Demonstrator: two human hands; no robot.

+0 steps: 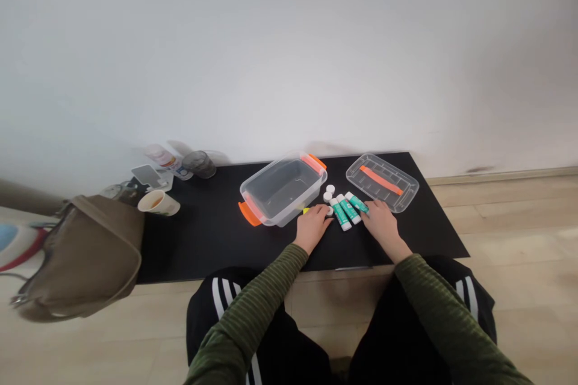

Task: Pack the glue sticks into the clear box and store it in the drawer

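My left hand rests on the black table just in front of the clear box, its fingers curled. A white round piece shows at its fingertips and a bit of yellow pokes out beyond it; what lies under the fingers is hidden. With bent fingers, my right hand grips the near end of a green-and-white glue stick. Two more glue sticks lie side by side between my hands. Behind them are two white round pieces.
The open clear box has orange clips; its lid with an orange handle lies at right. Toward the left stand a paper cup, a dark glass, a spray bottle and a brown bag. A wall runs behind the table.
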